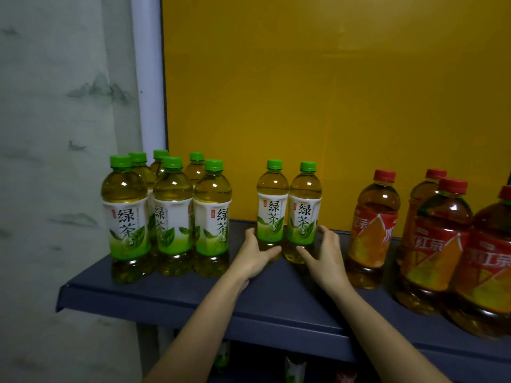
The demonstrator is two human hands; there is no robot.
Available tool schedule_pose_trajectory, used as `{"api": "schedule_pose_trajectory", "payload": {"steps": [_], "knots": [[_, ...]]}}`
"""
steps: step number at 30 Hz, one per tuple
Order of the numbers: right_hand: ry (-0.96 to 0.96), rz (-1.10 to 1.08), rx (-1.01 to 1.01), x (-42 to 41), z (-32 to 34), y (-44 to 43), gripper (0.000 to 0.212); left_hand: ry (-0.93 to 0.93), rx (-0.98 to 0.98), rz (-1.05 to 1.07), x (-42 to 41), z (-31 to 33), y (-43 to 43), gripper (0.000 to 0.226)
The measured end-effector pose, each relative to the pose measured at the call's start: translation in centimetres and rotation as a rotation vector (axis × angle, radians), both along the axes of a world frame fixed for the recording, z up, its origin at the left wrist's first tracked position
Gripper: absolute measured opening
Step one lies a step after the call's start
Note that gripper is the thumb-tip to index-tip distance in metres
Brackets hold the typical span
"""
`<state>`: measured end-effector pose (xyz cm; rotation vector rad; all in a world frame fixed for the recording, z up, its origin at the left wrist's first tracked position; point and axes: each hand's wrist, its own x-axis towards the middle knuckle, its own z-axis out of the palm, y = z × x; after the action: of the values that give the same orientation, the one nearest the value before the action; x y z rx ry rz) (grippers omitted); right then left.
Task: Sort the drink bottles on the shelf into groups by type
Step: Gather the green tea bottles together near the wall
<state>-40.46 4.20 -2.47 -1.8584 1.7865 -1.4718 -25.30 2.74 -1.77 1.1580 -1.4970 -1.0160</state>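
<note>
Two green-tea bottles with green caps stand side by side at the middle of the dark blue shelf [276,297]. My left hand [253,257] wraps the base of the left one [271,205]. My right hand [323,254] cups the base of the right one [304,208]. Both bottles stand upright on the shelf. At the shelf's left end stands a cluster of several more green-tea bottles [172,211]. On the right is a group of several red-capped, red-labelled iced-tea bottles [438,239].
A yellow back panel [331,106] rises behind the shelf. A white post [148,78] and a patterned curtain [55,161] stand at the left. Below the shelf, more bottles [294,369] show dimly. Gaps of bare shelf lie on both sides of the held pair.
</note>
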Motion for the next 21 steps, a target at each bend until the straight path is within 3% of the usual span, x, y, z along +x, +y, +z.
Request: {"api": "schedule_pose_trajectory", "payload": {"steps": [3,5,7,10,14,21], "knots": [[-0.092,-0.003,-0.178,1.3,0.3,2.1,0.057,0.162,-0.038,0.017,1.3,-0.2,4.2,0.043],[-0.231,0.149,-0.165,3.2,1.0,3.3,0.043,0.267,-0.194,0.118,3.2,-0.6,7.0,0.021],[-0.307,0.344,-0.07,5.7,1.6,3.5,0.039,0.17,-0.42,0.356,5.8,-0.9,8.3,0.025],[-0.258,0.505,0.086,9.1,2.2,2.3,0.055,-0.091,-0.597,0.606,9.2,-1.3,7.8,0.045],[-0.297,0.618,0.259,12.3,2.4,0.8,0.082,-0.21,-0.524,0.577,11.4,-1.7,6.1,0.074],[-0.384,0.614,0.264,14.0,1.5,0.1,0.057,-0.108,-0.32,0.516,12.2,-1.8,3.5,0.077]]}}
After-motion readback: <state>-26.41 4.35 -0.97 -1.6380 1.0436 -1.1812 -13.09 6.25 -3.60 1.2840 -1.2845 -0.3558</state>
